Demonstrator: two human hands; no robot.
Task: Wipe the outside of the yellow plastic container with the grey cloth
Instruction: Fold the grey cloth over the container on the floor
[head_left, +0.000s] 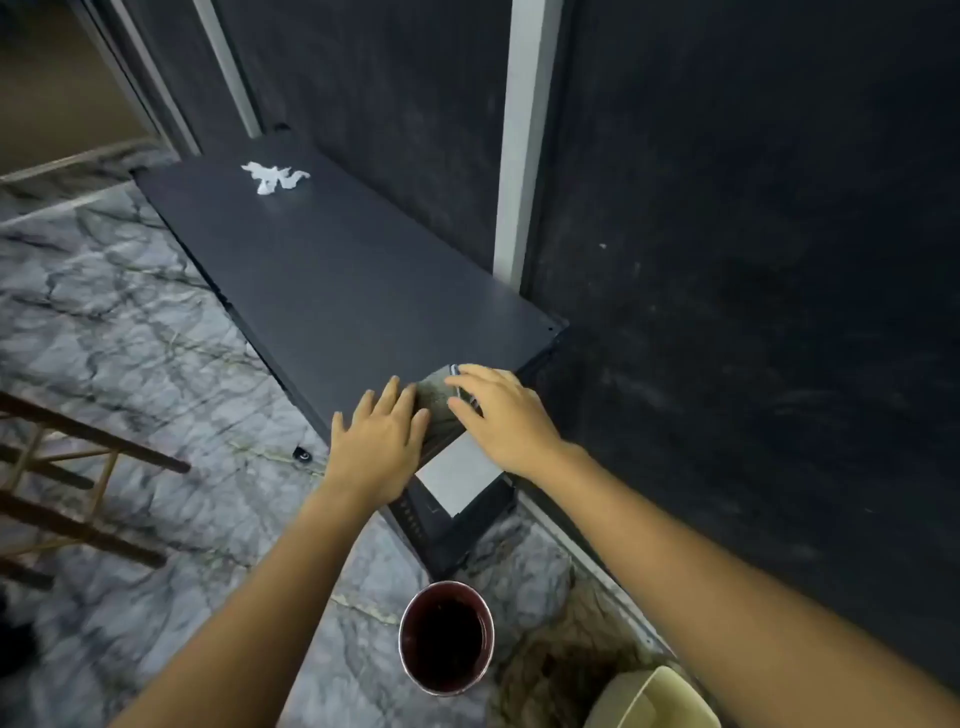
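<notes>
Bucket (445, 638) beside yellow container (655, 699)

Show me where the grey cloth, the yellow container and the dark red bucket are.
grey cloth (439, 410): head view, middle of cloth between the hands.
yellow container (657, 699): head view, its rim.
dark red bucket (485, 618): head view, right rim.
</notes>
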